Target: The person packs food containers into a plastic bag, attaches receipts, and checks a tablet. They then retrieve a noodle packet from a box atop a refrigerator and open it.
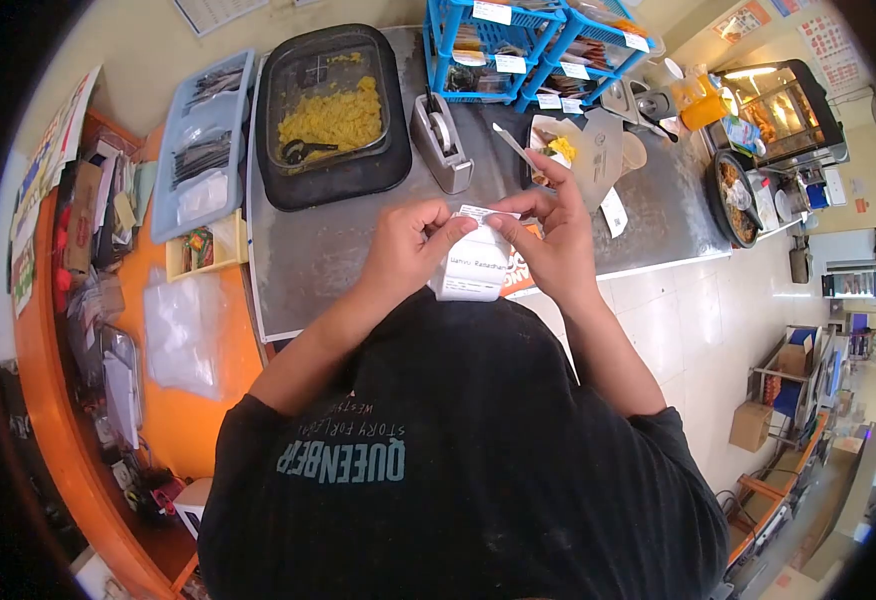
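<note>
Both of my hands hold a white printed label strip (473,262) in front of my chest. My left hand (413,243) pinches its upper left corner between thumb and finger. My right hand (555,232) pinches the upper right corner, and a thin pale strip (514,145) sticks up by its raised fingers. Beyond the hands, a tape dispenser (442,145) stands on the metal table (308,270). Right of it lies an opened paper wrapper (598,150) with yellow food (562,148) in it. An orange printed item (520,272) is partly hidden behind the label and right hand.
A tray of yellow food (330,118) sits at the back left, beside a blue cutlery tray (204,145). Blue baskets (493,50) stand at the back. A black pan (735,200) is at the right. Plastic bags (183,335) lie on the orange surface (173,430).
</note>
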